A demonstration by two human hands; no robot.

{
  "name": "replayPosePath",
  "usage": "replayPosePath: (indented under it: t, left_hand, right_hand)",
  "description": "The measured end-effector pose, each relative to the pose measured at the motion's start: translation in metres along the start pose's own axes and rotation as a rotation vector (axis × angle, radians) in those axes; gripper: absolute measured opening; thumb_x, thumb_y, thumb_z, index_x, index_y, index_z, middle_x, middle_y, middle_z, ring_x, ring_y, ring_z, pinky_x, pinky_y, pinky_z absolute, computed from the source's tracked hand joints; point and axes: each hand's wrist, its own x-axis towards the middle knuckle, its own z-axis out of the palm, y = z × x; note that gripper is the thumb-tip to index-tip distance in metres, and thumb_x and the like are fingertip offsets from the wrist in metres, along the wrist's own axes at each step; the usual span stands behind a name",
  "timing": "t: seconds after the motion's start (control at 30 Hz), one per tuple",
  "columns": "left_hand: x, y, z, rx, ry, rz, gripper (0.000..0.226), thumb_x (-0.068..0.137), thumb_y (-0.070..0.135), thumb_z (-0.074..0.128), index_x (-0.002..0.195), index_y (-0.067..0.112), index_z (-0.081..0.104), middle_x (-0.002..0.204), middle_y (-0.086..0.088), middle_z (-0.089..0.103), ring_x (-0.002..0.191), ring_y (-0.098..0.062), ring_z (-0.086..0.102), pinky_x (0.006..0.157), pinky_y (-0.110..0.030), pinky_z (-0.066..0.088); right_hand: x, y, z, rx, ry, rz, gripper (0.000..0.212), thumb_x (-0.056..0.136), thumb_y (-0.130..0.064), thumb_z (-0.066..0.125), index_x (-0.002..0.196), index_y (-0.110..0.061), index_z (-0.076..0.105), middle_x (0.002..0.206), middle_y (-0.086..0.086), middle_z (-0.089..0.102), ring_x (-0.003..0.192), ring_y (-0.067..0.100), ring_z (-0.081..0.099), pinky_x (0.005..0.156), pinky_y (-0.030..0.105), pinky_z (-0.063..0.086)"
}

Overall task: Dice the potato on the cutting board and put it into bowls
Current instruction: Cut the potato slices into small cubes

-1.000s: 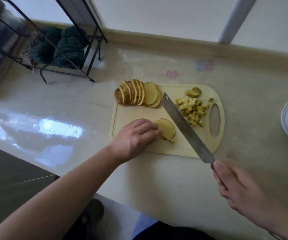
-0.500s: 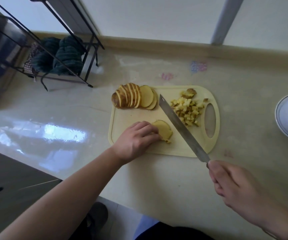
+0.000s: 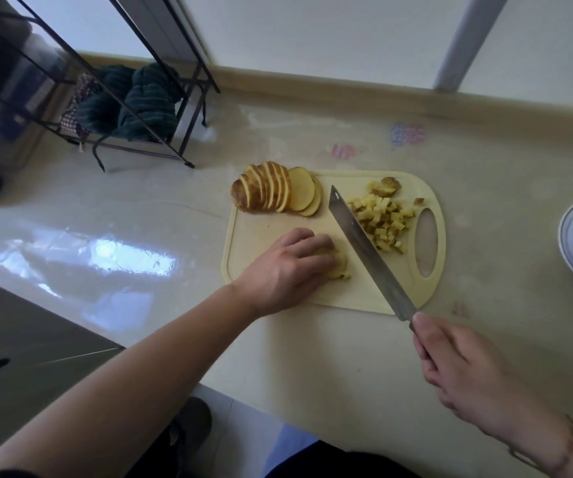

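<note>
Left hand (image 3: 287,267) has slid right over the potato slices (image 3: 338,265), covering most, fingers curled on them. Right hand (image 3: 461,370) grips knife (image 3: 368,251), blade between slices and diced pile (image 3: 383,219). Cutting board (image 3: 268,229) on counter (image 3: 312,357).

A home kitchen: glossy countertop (image 3: 140,215), cutting board (image 3: 271,236), wire rack (image 3: 147,108) holding cloths.

counter (image 3: 140,208): glossy beige | wall (image 3: 312,32): white | rack (image 3: 133,108): black wire
</note>
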Motion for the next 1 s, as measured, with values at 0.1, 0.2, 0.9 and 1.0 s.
replayPosePath:
  t: [0.1,0.2,0.9,1.0]
  left_hand:
    - [-0.012,0.03,0.016,-0.023,0.18,-0.309,0.042,0.092,0.025,0.071,0.126,0.002,0.067,0.124,-0.013,0.068,0.11,-0.033,0.061,0.095,-0.046,0.054]
    - [-0.013,0.054,0.031,-0.055,0.342,-0.479,0.037,0.089,0.019,0.078,0.121,0.001,0.071,0.12,-0.011,0.07,0.108,-0.029,0.062,0.095,-0.039,0.054]
    - [-0.006,0.024,0.021,-0.171,0.436,-0.515,0.02,0.092,0.0,0.067,0.108,0.005,0.078,0.105,-0.007,0.075,0.094,-0.022,0.068,0.085,-0.038,0.057]
    - [-0.004,0.025,0.021,-0.177,0.446,-0.515,0.019,0.091,0.0,0.068,0.107,0.004,0.078,0.104,-0.008,0.075,0.095,-0.021,0.069,0.084,-0.04,0.058]
  right_hand:
    - [0.003,-0.001,0.009,-0.051,0.022,-0.046,0.069,0.077,-0.083,0.029,0.071,-0.017,0.046,0.048,-0.004,0.04,0.041,0.005,0.033,0.044,0.018,0.029]
    - [0.007,0.0,0.017,-0.097,0.087,-0.072,0.072,0.078,-0.08,0.028,0.069,-0.01,0.042,0.049,-0.003,0.037,0.043,0.007,0.031,0.051,0.029,0.03]
    - [0.015,-0.001,0.039,-0.015,0.069,-0.052,0.068,0.076,-0.081,0.028,0.072,-0.014,0.042,0.047,-0.006,0.037,0.04,0.006,0.033,0.043,0.015,0.026]
    - [0.015,0.001,0.041,-0.018,0.065,-0.062,0.067,0.077,-0.08,0.027,0.073,-0.015,0.042,0.047,-0.007,0.038,0.04,0.006,0.034,0.042,0.015,0.026]
